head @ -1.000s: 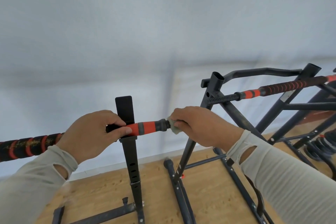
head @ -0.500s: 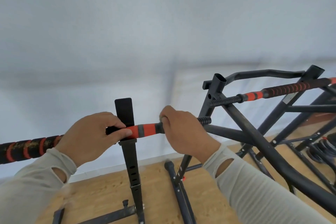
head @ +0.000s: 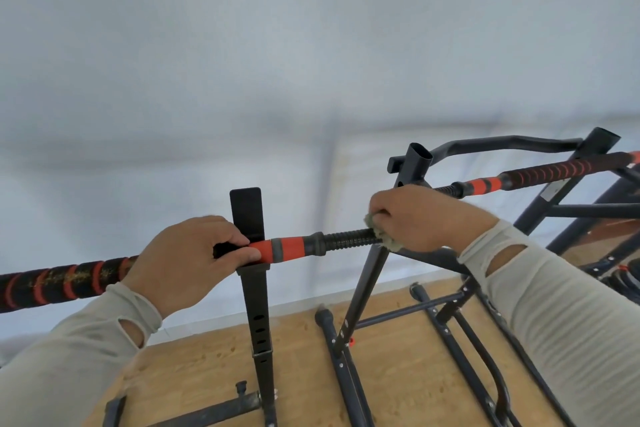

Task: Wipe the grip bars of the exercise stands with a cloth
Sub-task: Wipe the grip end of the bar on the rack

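Note:
A black and orange grip bar (head: 294,246) runs left to right across a black upright stand (head: 254,295). My left hand (head: 187,260) grips the bar just left of the upright, thumb on the orange sleeve. My right hand (head: 419,218) holds a grey-green cloth (head: 389,242) wrapped round the ribbed black end of the bar, at its right tip. The bar's left part (head: 62,279) has black foam with red spiral stripes. A second grip bar (head: 540,175) with the same colours lies on another stand (head: 415,166) behind and to the right.
Black frame legs and cross tubes (head: 349,350) stand on a wooden floor (head: 207,367) below the bars. A pale wall (head: 311,62) is close behind. More black frame parts and coiled items (head: 623,281) crowd the right edge.
My right hand slid with the cloth rightwards along the bar, from beside the orange sleeve out to the ribbed end, uncovering the ribbed section. My left hand kept its grip.

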`<state>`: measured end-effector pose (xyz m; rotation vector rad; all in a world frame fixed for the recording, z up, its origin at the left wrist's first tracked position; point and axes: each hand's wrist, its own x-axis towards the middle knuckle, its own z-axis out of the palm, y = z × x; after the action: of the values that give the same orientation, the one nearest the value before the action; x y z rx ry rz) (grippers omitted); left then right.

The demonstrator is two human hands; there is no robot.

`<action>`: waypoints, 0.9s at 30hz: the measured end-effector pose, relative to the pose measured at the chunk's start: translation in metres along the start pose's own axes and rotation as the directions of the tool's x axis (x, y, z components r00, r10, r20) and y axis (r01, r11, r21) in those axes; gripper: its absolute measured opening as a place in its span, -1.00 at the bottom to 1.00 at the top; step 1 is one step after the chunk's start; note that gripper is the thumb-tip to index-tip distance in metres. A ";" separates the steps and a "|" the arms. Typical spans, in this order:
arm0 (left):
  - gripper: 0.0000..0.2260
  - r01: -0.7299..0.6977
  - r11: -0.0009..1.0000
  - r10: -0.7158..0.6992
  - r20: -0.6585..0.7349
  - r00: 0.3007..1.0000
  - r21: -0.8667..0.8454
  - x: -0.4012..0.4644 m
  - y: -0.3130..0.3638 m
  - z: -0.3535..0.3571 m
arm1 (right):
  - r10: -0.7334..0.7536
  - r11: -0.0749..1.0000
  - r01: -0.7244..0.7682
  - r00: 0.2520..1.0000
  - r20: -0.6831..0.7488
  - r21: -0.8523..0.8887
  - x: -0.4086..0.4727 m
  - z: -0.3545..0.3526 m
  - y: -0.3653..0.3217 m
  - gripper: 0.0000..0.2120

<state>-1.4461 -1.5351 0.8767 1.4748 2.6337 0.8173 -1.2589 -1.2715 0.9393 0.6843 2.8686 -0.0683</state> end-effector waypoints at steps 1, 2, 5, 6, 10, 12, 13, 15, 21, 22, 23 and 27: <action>-0.80 0.001 1.000 -0.001 0.004 1.000 -0.001 0.001 0.000 0.000 | -0.043 0.999 0.042 0.999 -0.015 -0.022 -0.002 0.002 -0.013 -0.79; -0.81 0.003 1.000 -0.003 0.007 1.000 -0.006 0.001 0.001 0.000 | -0.093 0.995 0.092 0.995 -0.033 -0.049 -0.004 0.007 -0.030 -0.81; -0.86 0.014 1.000 -0.013 0.022 1.000 -0.013 0.002 0.000 0.000 | -0.166 0.983 0.176 0.972 -0.164 0.052 0.002 0.027 -0.068 -0.86; -0.86 0.013 1.000 -0.013 0.029 1.000 -0.008 0.002 0.000 0.000 | -0.154 0.977 0.179 0.968 -0.197 0.114 0.003 0.032 -0.070 -0.86; -0.87 0.017 1.000 -0.017 0.046 0.999 -0.006 0.003 0.002 -0.001 | -0.097 0.952 0.137 0.983 -0.155 0.274 -0.011 0.028 -0.031 -0.80; -0.87 0.021 1.000 -0.021 0.041 0.999 -0.007 0.003 0.002 -0.001 | -0.034 0.982 0.058 0.990 -0.134 0.180 -0.016 0.021 -0.001 -0.81; -0.87 0.023 1.000 -0.023 0.040 0.999 -0.001 0.003 0.003 0.000 | 0.019 0.990 0.000 0.991 -0.129 0.144 -0.017 0.018 0.012 -0.81; -0.87 0.031 0.999 -0.032 0.037 0.999 0.006 0.003 0.003 0.000 | 0.094 0.989 -0.079 0.989 -0.118 0.121 -0.014 0.017 0.025 -0.79; -0.86 0.056 0.998 -0.055 0.050 0.997 -0.030 0.004 0.000 0.000 | -0.053 0.998 0.057 0.952 -0.302 0.004 -0.004 0.042 -0.034 -0.91; -0.87 0.056 0.998 -0.055 0.052 0.997 -0.034 0.004 0.001 0.000 | -0.079 0.995 0.094 0.933 -0.351 0.026 -0.001 0.047 -0.054 -0.89; -0.88 0.054 0.998 -0.052 0.053 0.997 -0.035 0.004 0.001 -0.001 | -0.081 0.991 0.115 0.913 -0.400 0.061 0.000 0.052 -0.071 -0.88; -0.92 0.047 0.998 -0.045 0.065 0.997 -0.038 0.004 0.003 -0.003 | -0.163 0.969 0.237 0.831 -0.531 0.074 -0.003 0.078 -0.065 -0.84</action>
<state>-1.4469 -1.5319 0.8814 1.4015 2.5793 0.7993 -1.2725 -1.3378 0.8631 0.4722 3.4880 -0.1285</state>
